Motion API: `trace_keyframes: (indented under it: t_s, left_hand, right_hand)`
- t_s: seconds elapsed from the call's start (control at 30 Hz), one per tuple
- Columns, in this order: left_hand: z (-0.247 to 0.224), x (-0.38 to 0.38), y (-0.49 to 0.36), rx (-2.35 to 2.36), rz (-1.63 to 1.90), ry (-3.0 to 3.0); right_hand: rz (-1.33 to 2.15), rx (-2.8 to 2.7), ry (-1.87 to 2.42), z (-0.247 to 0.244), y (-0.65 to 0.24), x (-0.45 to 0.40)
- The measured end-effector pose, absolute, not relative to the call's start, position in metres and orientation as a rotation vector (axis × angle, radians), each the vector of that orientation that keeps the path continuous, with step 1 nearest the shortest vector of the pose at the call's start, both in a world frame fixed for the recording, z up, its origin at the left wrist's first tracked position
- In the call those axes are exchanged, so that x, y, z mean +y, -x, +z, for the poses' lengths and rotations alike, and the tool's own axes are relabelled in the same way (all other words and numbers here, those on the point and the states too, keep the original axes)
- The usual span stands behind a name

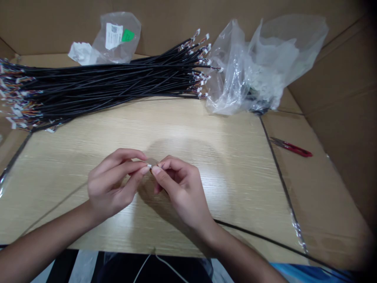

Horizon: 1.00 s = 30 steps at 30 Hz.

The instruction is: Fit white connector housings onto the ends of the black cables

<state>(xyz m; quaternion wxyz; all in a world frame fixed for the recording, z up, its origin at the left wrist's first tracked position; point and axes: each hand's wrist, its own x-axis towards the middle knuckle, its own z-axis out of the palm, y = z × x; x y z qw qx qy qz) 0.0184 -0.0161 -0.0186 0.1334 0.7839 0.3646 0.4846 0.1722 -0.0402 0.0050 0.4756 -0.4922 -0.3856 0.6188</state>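
My left hand (116, 181) pinches a small white connector (149, 166) between thumb and fingertips, above the middle of the wooden board (112, 232). Right beside it, my right hand (179, 184) closes thumb and forefinger on the thin coloured wires (151, 169) behind that connector. A black cable (259, 234) emerges from under my right wrist and runs to the lower right; its link to the wires is hidden by my hand. My fingertips cover much of the connector.
A thick bundle of black cables (118, 80) with white end connectors lies across the back left. Behind it is a labelled plastic bag (129, 49). Clear bags (232, 74) of small white parts stand at the back right. Red-handled snips (291, 147) rest on cardboard (312, 188) at right.
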Motion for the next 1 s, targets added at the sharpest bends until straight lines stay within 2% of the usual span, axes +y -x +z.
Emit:
trace_keyframes:
  t_s: [0.17,0.53,1.0]
  left_hand:
    - [-0.0189,-0.0157,-0.018,1.053,1.405,-2.268]
    - [-0.0169,-0.0188,-0.0185,1.056,1.46,-2.477]
    - [-0.0148,-0.0153,-0.0174,1.104,1.33,-2.149]
  right_hand:
    - [1.448,-0.987,1.23,0.0046,-0.1721,-0.0407]
    - [1.546,-0.884,1.163,0.0036,-0.1732,-0.0415]
    - [1.598,-0.819,1.182,0.008,-0.1738,-0.0396]
